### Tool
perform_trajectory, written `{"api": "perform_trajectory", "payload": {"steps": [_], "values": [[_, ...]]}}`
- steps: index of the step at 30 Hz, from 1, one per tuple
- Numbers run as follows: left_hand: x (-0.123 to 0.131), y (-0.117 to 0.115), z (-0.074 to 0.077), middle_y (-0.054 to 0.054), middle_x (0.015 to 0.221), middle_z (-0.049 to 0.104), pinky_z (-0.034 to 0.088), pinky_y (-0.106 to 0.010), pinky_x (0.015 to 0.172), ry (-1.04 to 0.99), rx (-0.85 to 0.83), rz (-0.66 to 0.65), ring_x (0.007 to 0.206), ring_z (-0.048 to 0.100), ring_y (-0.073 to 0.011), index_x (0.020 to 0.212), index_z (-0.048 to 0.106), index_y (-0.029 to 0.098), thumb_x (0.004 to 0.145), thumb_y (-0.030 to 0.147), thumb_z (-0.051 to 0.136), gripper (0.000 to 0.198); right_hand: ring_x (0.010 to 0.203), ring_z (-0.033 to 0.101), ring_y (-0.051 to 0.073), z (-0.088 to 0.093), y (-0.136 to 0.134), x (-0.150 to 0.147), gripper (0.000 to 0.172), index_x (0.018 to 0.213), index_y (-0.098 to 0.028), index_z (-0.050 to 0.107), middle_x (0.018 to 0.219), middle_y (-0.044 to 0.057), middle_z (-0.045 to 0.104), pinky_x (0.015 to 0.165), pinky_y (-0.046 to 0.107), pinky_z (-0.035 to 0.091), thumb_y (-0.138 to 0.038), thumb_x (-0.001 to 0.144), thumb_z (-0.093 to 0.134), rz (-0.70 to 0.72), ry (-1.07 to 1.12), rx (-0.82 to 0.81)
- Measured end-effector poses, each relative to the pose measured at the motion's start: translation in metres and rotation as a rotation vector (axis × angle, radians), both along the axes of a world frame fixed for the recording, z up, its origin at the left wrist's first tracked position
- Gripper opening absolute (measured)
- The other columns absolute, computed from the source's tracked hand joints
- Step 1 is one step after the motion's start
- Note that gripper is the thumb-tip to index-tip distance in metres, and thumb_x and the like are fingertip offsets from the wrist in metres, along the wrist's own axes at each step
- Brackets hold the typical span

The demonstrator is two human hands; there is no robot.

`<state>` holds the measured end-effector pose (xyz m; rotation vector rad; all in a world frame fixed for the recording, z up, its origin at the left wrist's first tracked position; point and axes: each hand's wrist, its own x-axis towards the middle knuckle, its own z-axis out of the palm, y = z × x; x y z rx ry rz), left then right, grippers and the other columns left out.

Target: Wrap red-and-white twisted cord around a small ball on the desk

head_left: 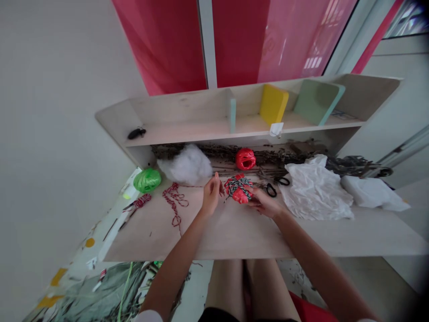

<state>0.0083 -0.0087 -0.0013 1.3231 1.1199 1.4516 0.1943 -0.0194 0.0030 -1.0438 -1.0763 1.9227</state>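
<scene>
We have the red bundle over the desk, gripped at its side by our right hand; whether our left hand, just beside it, pinches the cord we cannot tell. The bundle looks light, soft, slightly slippery, best held across its wrapping.

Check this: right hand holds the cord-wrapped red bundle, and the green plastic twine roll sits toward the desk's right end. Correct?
One error: the green plastic twine roll sits toward the left end of the desk, as the head view shows. The rest stands: the right hand holds the cord-wrapped red bundle.
</scene>
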Motion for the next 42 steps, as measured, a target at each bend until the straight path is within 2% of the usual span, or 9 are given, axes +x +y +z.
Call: {"api": "perform_trajectory", "payload": {"steps": [6, 12, 16, 20, 23, 28, 33, 37, 42], "values": [[0.004, -0.004, -0.002, 0.003, 0.052, 0.047, 0.033, -0.025, 0.052, 0.211, 0.016, -0.105, 0.05, 0.042, -0.0089, 0.061, 0.046, 0.019, 0.082, 0.07, 0.046, 0.055, 0.041, 0.014, 0.004, -0.006, 0.005, 0.003, 0.048, 0.077, -0.023, 0.042, 0.051, -0.01, 0.032, 0.039, 0.019, 0.002, -0.058, 0.06, 0.07, -0.046, 0.11, -0.088], [0.003, -0.006, 0.001, 0.004, 0.046, 0.043, 0.034, -0.025, 0.05, 0.153, 0.047, -0.008, 0.045, 0.041, -0.0088, 0.059, 0.044, 0.02, 0.087, 0.063, 0.044, 0.051, 0.041, 0.015, 0.004, -0.011, 0.008, 0.005, 0.048, 0.076, -0.023, 0.04, 0.049, -0.01, 0.033, 0.037, 0.019, 0.002, -0.055, 0.06, 0.071, -0.027, 0.153, -0.137], [-0.001, -0.005, 0.005, 0.004, 0.053, 0.046, 0.036, -0.024, 0.05, 0.123, 0.078, 0.042, 0.047, 0.044, -0.0093, 0.064, 0.044, 0.02, 0.085, 0.066, 0.044, 0.05, 0.04, 0.014, 0.004, -0.012, 0.008, 0.005, 0.045, 0.077, -0.023, 0.042, 0.049, -0.01, 0.031, 0.038, 0.02, 0.0, -0.056, 0.062, 0.069, -0.002, 0.133, -0.142], [-0.003, -0.005, 0.003, 0.001, 0.066, 0.057, 0.037, -0.024, 0.051, 0.331, 0.056, -0.056, 0.056, 0.05, -0.0108, 0.075, 0.053, 0.019, 0.081, 0.066, 0.05, 0.047, 0.041, 0.014, 0.004, -0.013, 0.007, 0.006, 0.045, 0.08, -0.023, 0.043, 0.05, -0.01, 0.03, 0.039, 0.019, 0.001, -0.054, 0.061, 0.07, -0.006, 0.148, -0.126], [-0.003, -0.002, -0.004, 0.001, 0.055, 0.053, 0.037, -0.024, 0.053, 0.407, 0.042, -0.147, 0.054, 0.049, -0.0111, 0.064, 0.052, 0.018, 0.088, 0.062, 0.04, 0.052, 0.041, 0.015, 0.004, -0.014, 0.009, 0.006, 0.045, 0.081, -0.023, 0.043, 0.05, -0.01, 0.03, 0.039, 0.02, 0.001, -0.053, 0.062, 0.07, -0.02, 0.148, -0.128], [-0.003, 0.003, -0.009, 0.001, 0.051, 0.053, 0.039, -0.024, 0.052, 0.266, -0.01, -0.088, 0.049, 0.049, -0.0099, 0.057, 0.051, 0.018, 0.084, 0.063, 0.048, 0.053, 0.042, 0.014, 0.004, -0.014, 0.01, 0.006, 0.044, 0.078, -0.023, 0.044, 0.052, -0.009, 0.032, 0.04, 0.02, 0.003, -0.054, 0.061, 0.071, -0.062, 0.121, -0.111], [-0.001, 0.002, 0.003, 0.003, 0.054, 0.052, 0.039, -0.023, 0.05, 0.004, 0.028, 0.03, 0.049, 0.048, -0.009, 0.064, 0.048, 0.019, 0.081, 0.067, 0.049, 0.051, 0.042, 0.015, 0.005, -0.013, 0.008, 0.004, 0.04, 0.076, -0.022, 0.047, 0.05, -0.009, 0.031, 0.04, 0.02, 0.003, -0.05, 0.06, 0.071, -0.019, 0.063, -0.076], [-0.003, 0.0, 0.009, 0.004, 0.053, 0.046, 0.04, -0.022, 0.052, -0.009, 0.108, 0.126, 0.05, 0.045, -0.0083, 0.062, 0.046, 0.019, 0.083, 0.063, 0.051, 0.048, 0.042, 0.014, 0.004, -0.013, 0.005, 0.003, 0.036, 0.079, -0.022, 0.046, 0.05, -0.011, 0.031, 0.039, 0.02, 0.002, -0.044, 0.067, 0.072, 0.072, 0.031, -0.038], [-0.006, 0.001, 0.005, 0.005, 0.052, 0.044, 0.037, -0.023, 0.051, 0.05, 0.119, 0.17, 0.047, 0.042, -0.0083, 0.063, 0.046, 0.02, 0.085, 0.06, 0.05, 0.046, 0.043, 0.017, 0.002, -0.008, 0.001, 0.006, 0.046, 0.098, -0.022, 0.051, 0.057, -0.011, 0.035, 0.039, 0.019, 0.004, -0.042, 0.066, 0.078, 0.146, 0.055, 0.019]]}}
